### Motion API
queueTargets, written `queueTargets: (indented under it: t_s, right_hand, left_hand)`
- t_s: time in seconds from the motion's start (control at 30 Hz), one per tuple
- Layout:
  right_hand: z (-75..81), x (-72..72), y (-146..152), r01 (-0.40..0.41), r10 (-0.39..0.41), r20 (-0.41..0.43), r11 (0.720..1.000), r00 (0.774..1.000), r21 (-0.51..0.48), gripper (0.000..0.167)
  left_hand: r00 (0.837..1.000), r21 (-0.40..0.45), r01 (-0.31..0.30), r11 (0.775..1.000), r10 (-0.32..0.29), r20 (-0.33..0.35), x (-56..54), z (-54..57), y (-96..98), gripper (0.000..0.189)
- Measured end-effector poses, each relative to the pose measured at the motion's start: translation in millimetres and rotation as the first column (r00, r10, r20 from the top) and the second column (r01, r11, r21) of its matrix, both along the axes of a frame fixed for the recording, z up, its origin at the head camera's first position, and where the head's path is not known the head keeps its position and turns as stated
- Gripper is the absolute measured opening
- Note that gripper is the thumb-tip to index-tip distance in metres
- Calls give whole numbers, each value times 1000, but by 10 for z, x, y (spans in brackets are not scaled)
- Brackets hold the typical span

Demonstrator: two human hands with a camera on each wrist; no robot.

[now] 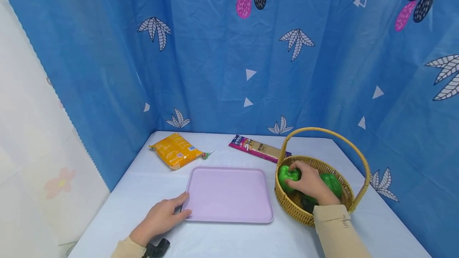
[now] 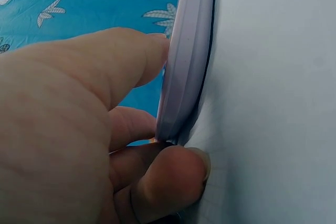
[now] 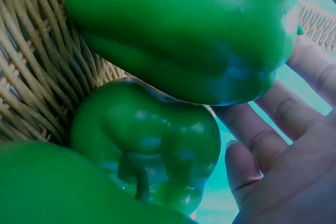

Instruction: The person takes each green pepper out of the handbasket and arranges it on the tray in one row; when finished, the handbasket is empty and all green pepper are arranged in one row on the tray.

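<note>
Tabletop (image 1: 229,240) room surrounds tray (image 1: 229,194), left grip (image 1: 163,216) spread on its edge, right (image 1: 309,180) clasping pepper (image 1: 285,175).

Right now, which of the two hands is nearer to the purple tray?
The left hand is nearer, touching the left edge of the tray. The right hand is beyond the tray's right side, holding a green pepper in the basket.

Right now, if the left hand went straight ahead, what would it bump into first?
The purple tray, probably: the left hand points at its edge and seems to touch it.
</note>
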State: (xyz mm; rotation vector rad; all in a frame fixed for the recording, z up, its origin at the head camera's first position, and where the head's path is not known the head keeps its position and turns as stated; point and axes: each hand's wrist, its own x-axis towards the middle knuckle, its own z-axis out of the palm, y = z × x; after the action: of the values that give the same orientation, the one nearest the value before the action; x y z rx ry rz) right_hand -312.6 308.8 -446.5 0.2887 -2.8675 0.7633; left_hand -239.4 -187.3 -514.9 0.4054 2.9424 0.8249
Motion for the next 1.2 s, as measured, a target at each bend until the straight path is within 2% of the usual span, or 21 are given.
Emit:
queueTargets:
  t_s: [0.23, 0.5, 0.6, 0.77, 0.87, 0.97, 1.07, 1.2]
  right_hand:
    - [15, 3, -6, -9, 9, -4, 1000, 1000, 3, 43]
    - [104, 42, -3, -7, 7, -5, 1000, 1000, -4, 44]
    - [208, 84, 0, -17, 17, -28, 1000, 999, -2, 45]
    - [490, 203, -67, -29, 32, -95, 999, 995, 30, 43]
    - [645, 271, -192, -55, 59, -141, 998, 988, 35, 41]
    - [718, 280, -399, -101, 102, -167, 995, 981, 13, 40]
    - [685, 219, -692, -151, 145, -154, 988, 977, -29, 38]
    - [511, 86, -1191, -214, 204, -104, 971, 974, -103, 37]
  left_hand:
    - [999, -25, 36, 999, -37, -40, -6, -18, -23, 75]
    - [998, -31, 39, 999, -41, -48, -8, -27, -26, 75]
    - [998, -24, 42, 999, -43, -44, 6, -18, -27, 76]
    - [998, -28, 47, 999, -48, -48, 28, 6, -22, 76]
    - [998, -27, 42, 999, -43, -53, 29, 18, -16, 75]
    - [998, -27, 35, 999, -37, -55, 21, 20, -13, 75]
    - [999, -28, 26, 999, -27, -43, 16, 14, -12, 76]
    - [999, -24, 26, 999, -26, -38, 18, 6, -6, 76]
